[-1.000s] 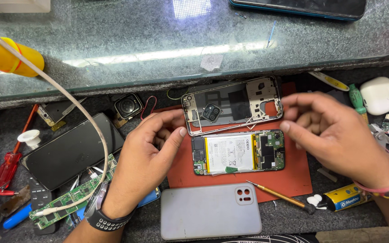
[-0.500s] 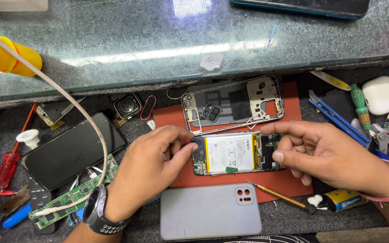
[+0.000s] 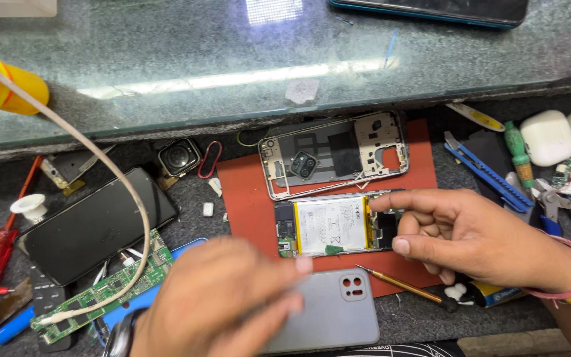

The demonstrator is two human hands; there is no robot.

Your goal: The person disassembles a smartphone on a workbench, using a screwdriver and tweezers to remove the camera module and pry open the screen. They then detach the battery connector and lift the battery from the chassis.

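An opened phone (image 3: 328,225) with a white battery lies face down on a red mat (image 3: 249,192). My right hand (image 3: 470,235) rests on the phone's right end, index finger stretched over its top edge and thumb at its lower corner. Beyond the phone lies its removed inner frame (image 3: 335,154) with a camera module. My left hand (image 3: 223,301) hovers blurred over the left part of a grey back cover (image 3: 338,307), fingers bent and apart, holding nothing that I can see.
A thin screwdriver (image 3: 404,286) lies below my right hand. A black phone (image 3: 94,225), green circuit board (image 3: 104,287) and white cable (image 3: 110,168) sit left. A blue cutter (image 3: 487,173), green screwdriver (image 3: 518,152) and white earbud cases (image 3: 548,137) lie right. A glass counter (image 3: 232,59) runs behind.
My left hand has left the opened phone and pulled back toward me over the grey back cover. My right hand came down from the inner frame onto the phone's right end.
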